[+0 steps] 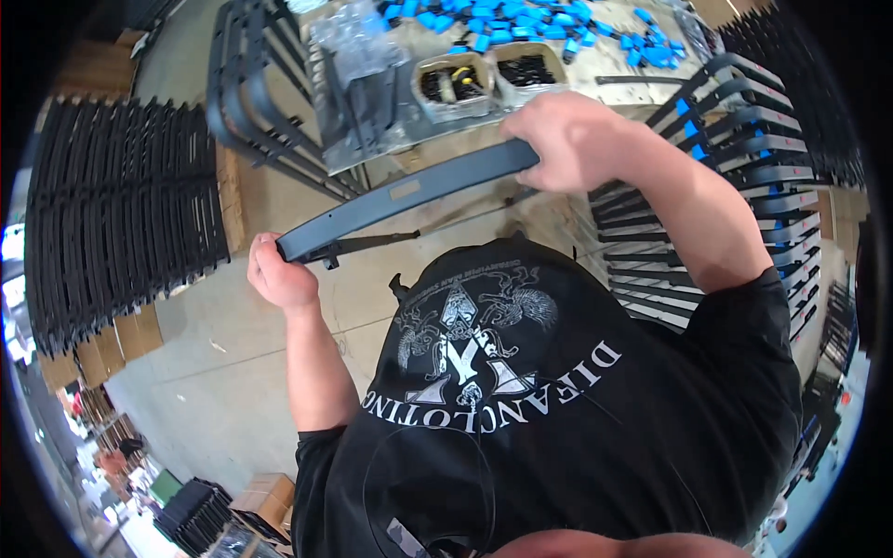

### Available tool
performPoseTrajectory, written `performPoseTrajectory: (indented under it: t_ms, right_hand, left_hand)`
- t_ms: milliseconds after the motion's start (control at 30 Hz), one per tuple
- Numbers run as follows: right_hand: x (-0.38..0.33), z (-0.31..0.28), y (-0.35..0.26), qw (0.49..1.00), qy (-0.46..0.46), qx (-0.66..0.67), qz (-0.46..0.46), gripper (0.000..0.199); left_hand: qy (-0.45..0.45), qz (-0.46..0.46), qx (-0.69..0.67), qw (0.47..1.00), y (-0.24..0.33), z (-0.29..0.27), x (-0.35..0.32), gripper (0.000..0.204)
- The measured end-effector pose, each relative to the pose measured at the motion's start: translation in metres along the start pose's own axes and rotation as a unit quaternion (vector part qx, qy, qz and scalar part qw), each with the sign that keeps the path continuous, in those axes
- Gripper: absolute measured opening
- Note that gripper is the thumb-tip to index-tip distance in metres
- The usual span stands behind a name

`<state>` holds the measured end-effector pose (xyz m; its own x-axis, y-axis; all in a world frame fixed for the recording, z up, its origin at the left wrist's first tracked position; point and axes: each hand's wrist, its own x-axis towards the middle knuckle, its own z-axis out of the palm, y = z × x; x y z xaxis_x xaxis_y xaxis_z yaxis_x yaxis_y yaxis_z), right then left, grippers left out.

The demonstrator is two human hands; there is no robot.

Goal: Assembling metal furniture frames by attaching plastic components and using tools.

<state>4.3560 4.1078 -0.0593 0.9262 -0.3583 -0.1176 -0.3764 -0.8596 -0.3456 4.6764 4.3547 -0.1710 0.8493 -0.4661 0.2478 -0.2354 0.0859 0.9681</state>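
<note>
A long, slightly curved dark grey metal bar (442,179) with a small rectangular slot is held up in front of my body. Its lower left end sits in my left hand (282,275), fingers wrapped round it. At the upper right end my right hand (564,139) grips it, thumb and fingers on opposite sides. A thinner black bar (372,244) shows just beneath it, and I cannot tell whether the two are joined. Beyond my right hand, on the workbench (405,141), are two open boxes (450,82) of small black parts.
Many blue plastic pieces (521,20) lie at the bench's far side, with clear plastic bags (358,42) at its left. Bent black tubular frames (256,88) stand beside the bench, and more frames (735,200) are stacked at right. Black parts (121,205) are piled at left.
</note>
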Motion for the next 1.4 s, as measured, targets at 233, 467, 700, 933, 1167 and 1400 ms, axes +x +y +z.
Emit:
performPoseTrajectory:
  t_ms: [233,467,700,933,1167,1400]
  right_hand:
    - [-0.026,-0.022,0.113,0.991,-0.086,-0.015,0.098,0.033]
    - [-0.019,-0.026,0.187,0.997,-0.001,0.0,0.079,0.032]
    - [0.028,-0.039,0.189,0.997,-0.018,0.022,0.065,0.032]
    - [0.052,-0.031,0.216,0.998,0.046,0.015,0.041,0.047]
    - [0.046,-0.022,0.21,0.984,0.177,-0.005,0.017,0.044]
    - [0.05,-0.035,0.193,0.987,0.125,-0.045,0.094,0.044]
  left_hand:
    - [-0.015,0.042,0.12,0.992,-0.026,0.143,-0.02,0.034]
    - [-0.011,-0.098,0.039,0.994,-0.038,0.205,0.019,0.03]
    - [-0.052,-0.111,0.04,0.992,-0.052,0.184,0.061,0.032]
    - [-0.096,-0.09,0.115,0.985,-0.068,0.203,0.101,0.04]
    - [-0.171,0.015,0.2,0.965,-0.055,0.201,0.105,0.038]
    - [-0.179,-0.015,0.145,0.973,-0.07,0.2,0.108,0.037]
